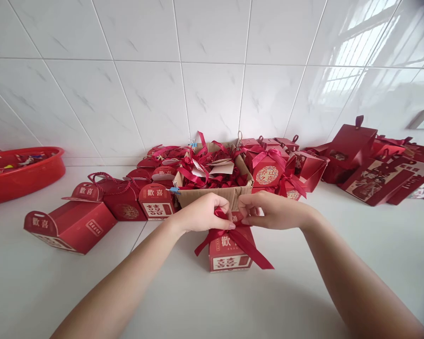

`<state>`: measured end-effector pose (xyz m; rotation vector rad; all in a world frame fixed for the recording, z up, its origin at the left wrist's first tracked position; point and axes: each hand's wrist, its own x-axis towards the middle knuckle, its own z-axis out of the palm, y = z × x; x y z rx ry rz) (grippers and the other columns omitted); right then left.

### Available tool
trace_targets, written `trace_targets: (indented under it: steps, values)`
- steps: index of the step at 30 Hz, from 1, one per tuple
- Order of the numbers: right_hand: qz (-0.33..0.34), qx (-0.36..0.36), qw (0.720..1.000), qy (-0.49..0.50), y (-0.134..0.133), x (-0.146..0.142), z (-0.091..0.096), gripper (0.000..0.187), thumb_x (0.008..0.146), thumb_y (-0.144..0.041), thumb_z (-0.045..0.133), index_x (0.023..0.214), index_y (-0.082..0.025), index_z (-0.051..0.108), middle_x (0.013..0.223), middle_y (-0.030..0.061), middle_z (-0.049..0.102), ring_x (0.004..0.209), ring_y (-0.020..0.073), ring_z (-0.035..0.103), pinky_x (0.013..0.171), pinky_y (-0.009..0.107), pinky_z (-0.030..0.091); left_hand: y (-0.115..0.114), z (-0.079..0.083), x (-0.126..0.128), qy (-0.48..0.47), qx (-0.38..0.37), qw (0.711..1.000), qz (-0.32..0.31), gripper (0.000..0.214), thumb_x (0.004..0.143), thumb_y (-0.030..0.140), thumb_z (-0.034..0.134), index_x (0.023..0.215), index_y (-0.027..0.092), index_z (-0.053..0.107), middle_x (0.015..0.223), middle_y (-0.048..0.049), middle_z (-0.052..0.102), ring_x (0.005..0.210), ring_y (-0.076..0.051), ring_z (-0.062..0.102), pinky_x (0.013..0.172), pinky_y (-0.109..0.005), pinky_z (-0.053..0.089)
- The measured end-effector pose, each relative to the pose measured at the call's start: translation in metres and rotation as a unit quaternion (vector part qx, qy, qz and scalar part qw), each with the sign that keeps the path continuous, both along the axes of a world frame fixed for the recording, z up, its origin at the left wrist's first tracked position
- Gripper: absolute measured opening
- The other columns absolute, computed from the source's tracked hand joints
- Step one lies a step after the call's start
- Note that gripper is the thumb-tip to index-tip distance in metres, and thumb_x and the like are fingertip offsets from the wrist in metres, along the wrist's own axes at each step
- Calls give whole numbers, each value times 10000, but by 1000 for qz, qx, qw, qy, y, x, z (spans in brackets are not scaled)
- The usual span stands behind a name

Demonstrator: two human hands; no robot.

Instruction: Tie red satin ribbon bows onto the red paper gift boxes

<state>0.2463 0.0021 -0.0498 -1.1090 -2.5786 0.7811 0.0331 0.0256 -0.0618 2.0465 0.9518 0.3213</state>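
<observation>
A small red gift box [230, 262] with white panels and Chinese characters stands upright on the counter in front of me. Across its top lies a dark red ribbon [255, 252], its two tails spreading down to either side. My left hand [212, 213] pinches a ribbon loop between thumb and fingers. On the other side, my right hand [265, 210] is closed over the ribbon at the top of the box. The knot is partly hidden by the fingers. Just behind both hands sits a cardboard box [198, 195] full of loose red ribbons and paper tags.
Several red gift boxes [123, 202] stand at the left, one box [81, 226] closer to me. Ribboned boxes [266, 169] are stacked right of the cardboard box. Red bags [353, 146] lean at far right. A red basin [35, 175] holds small wrapped items. A tiled wall [212, 94] closes the back.
</observation>
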Motion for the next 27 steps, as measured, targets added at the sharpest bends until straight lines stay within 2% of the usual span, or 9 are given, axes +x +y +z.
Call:
trace_targets:
  steps: [4,7,11,16,20,24,27]
  values:
    - [1,1,1000,-1,5,2,-3,76,806,-181,517,754,-198,465,805,-12,579,676,110,495,556,225,378,1,-1,0,16,15,1000,-18,302,666,402,687,648,180,483,678,41,510,613,-110,384,553,-239,279]
    - [7,0,1000,-3,7,5,-1,88,802,-187,527,745,-196,460,759,-23,554,639,100,467,535,221,360,1,-2,0,23,1,1000,-13,301,657,390,690,669,184,471,703,33,558,628,-119,438,549,-239,313]
    - [18,1,1000,5,7,8,2,101,806,-189,541,737,-190,468,708,-37,512,608,87,439,523,212,346,1,-1,0,55,-6,998,17,343,629,410,702,686,193,443,641,40,539,581,-122,448,488,-233,297]
    - [14,-9,1000,-6,7,7,2,82,810,-185,548,755,-188,487,729,-35,524,624,87,455,535,212,357,0,1,2,70,22,997,25,356,596,403,721,679,194,445,655,36,558,582,-127,470,479,-231,305]
    - [3,-18,1000,1,5,8,2,47,822,-217,555,845,-194,520,795,-18,571,680,105,497,586,229,401,1,0,0,49,-11,998,30,336,589,391,736,713,187,499,713,11,613,643,-152,541,517,-238,357]
    - [-6,-38,999,0,3,9,4,231,853,-398,547,972,-201,558,829,7,590,728,135,528,637,262,431,4,-2,-3,-10,-26,999,21,375,619,428,726,634,184,442,683,21,582,615,-127,492,540,-244,341]
    - [-40,-52,998,-25,2,9,5,344,845,-517,520,965,-201,581,872,31,609,752,156,548,633,273,427,7,-1,-5,-47,-22,999,14,401,668,452,691,582,178,412,630,39,486,594,-108,427,550,-247,314]
